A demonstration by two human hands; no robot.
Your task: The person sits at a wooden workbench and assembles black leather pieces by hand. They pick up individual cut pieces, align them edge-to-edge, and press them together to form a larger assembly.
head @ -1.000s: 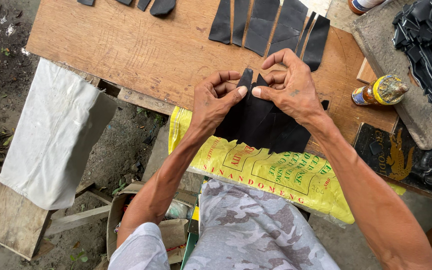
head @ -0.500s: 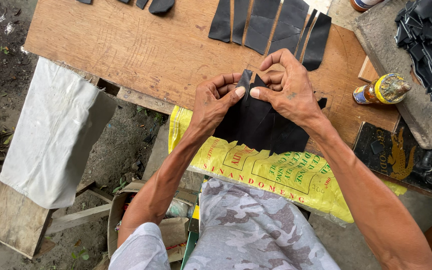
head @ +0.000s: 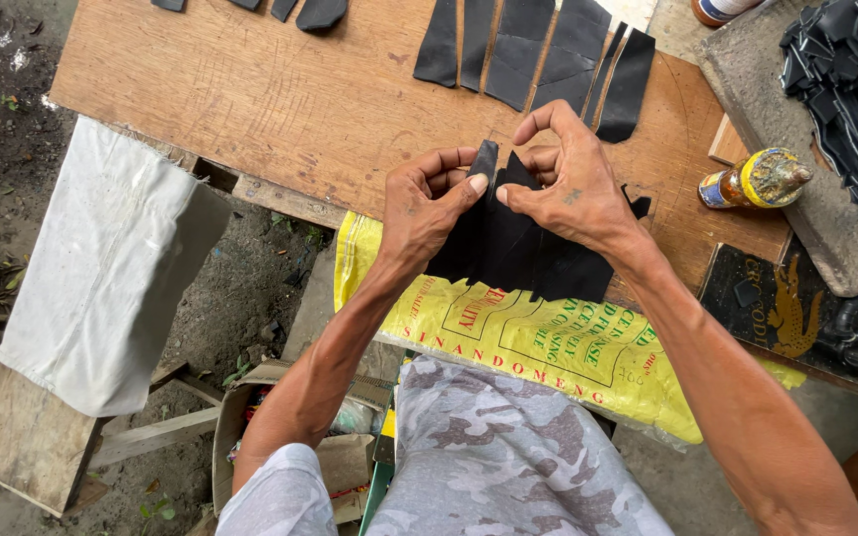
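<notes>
The left hand [head: 429, 203] and the right hand [head: 563, 189] met at the near edge of the wooden board [head: 280, 109], thumb tips almost touching. Both were pinched shut on the top of a black rubber piece [head: 508, 243], thumbs in front and curled fingers behind it, so that a narrow tab of the rubber stood up between them. The rest of that dark sheet hung down over the near edge of the board and lay on a yellow printed sack [head: 538, 347] spread across the person's lap.

Beyond the hands, along the far edge of the board, a row of cut black rubber strips [head: 538, 50] lay flat, side by side. A few smaller black scraps [head: 315, 12] sat at the far left edge.

Off the board's right edge, a small glue bottle [head: 752, 179] with a yellow cap lay tilted against a grey stone slab [head: 777, 99], which carried a heap of black rubber offcuts [head: 851, 79]. A dark printed panel [head: 777, 308] lay just below the bottle. To the left of the board, a white cloth [head: 101, 278] draped over a wooden plank [head: 22, 447].
</notes>
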